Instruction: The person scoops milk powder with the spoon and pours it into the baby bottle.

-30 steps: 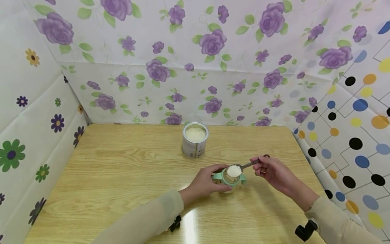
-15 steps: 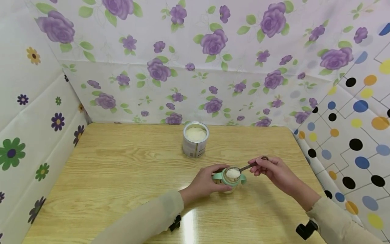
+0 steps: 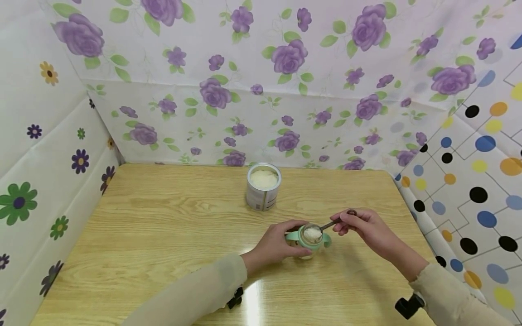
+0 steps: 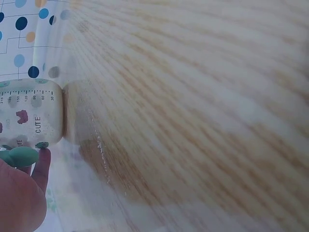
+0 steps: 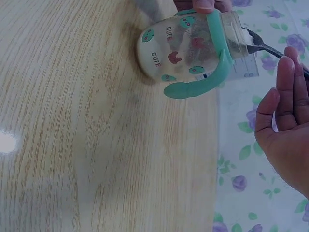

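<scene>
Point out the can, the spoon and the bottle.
Can (image 3: 259, 199), head view, on its side wall below the rim.
Spoon (image 3: 330, 224), head view, on its dark handle.
Bottle (image 5: 185, 49), right wrist view, on its printed body.

Upright green-handled bottle (image 5: 181, 50), spoon (image 3: 329, 224) at mouth, white powder (image 3: 312, 233)

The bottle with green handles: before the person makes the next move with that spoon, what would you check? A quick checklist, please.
1. Bottle standing on the table: ok, its base rests there.
2. Bottle steadied: ok, the left hand grips it.
3. Spoon secure: ok, the right hand holds its handle.
4. Spoon's bowl lined up: ok, it is at the bottle's open mouth.
5. Spoon emptied: cannot tell; white powder shows at the mouth, but how much sits on the spoon is unclear.
6. No spill: cannot tell; white specks in the left wrist view may be powder or glare.
</scene>
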A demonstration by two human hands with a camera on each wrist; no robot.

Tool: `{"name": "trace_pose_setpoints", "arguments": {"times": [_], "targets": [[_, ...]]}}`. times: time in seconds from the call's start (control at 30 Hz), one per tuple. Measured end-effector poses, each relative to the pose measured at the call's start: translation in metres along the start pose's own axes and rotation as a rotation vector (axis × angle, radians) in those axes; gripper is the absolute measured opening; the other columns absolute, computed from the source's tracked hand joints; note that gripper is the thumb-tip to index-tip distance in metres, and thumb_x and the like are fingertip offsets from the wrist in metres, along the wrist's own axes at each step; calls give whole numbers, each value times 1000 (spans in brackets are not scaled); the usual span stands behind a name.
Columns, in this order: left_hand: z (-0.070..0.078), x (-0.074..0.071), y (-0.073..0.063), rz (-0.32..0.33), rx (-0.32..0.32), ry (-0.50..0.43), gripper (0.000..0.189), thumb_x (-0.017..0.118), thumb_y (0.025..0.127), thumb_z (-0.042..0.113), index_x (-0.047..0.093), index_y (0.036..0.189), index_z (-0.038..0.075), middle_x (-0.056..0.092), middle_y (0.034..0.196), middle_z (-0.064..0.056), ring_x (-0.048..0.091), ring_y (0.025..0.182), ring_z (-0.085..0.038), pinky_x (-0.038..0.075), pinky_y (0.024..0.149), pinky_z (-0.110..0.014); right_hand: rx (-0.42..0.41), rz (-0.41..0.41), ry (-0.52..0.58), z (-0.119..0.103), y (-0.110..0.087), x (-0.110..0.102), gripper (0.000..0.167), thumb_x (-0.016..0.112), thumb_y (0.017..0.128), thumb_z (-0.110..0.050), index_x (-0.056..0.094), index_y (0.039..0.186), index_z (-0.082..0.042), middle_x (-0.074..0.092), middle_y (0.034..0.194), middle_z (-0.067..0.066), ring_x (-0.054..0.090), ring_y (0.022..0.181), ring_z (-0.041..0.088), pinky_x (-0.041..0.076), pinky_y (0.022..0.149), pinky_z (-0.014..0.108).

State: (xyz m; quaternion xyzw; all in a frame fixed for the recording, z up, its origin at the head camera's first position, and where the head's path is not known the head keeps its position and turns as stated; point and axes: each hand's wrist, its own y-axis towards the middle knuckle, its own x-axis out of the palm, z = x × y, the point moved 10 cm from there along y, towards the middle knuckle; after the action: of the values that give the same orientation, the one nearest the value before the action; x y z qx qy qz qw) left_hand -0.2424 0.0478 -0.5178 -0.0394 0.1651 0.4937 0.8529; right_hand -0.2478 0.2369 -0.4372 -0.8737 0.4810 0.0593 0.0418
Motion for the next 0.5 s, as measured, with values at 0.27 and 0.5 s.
{"name": "trace_pose_setpoints", "arguments": {"times": [0.27, 0.5], "targets": [[-2, 0, 0, -4, 3, 15, 71, 95, 84, 38, 64, 148, 33, 69, 136, 16, 65, 120, -4, 54, 103, -29, -51, -14, -158, -8, -4, 9, 28, 51, 114, -7, 72, 125, 8, 78, 109, 13, 74, 99, 20, 64, 86, 34], [-2, 0, 0, 3, 0, 17, 71, 95, 83, 38, 64, 147, 32, 70, 135, 14, 65, 120, -4, 54, 103, -28, -98, -51, -390, -7, -11, 23, 22, 61, 109, -4, 78, 123, -6, 81, 104, 4, 74, 90, 18, 64, 79, 37]]}}
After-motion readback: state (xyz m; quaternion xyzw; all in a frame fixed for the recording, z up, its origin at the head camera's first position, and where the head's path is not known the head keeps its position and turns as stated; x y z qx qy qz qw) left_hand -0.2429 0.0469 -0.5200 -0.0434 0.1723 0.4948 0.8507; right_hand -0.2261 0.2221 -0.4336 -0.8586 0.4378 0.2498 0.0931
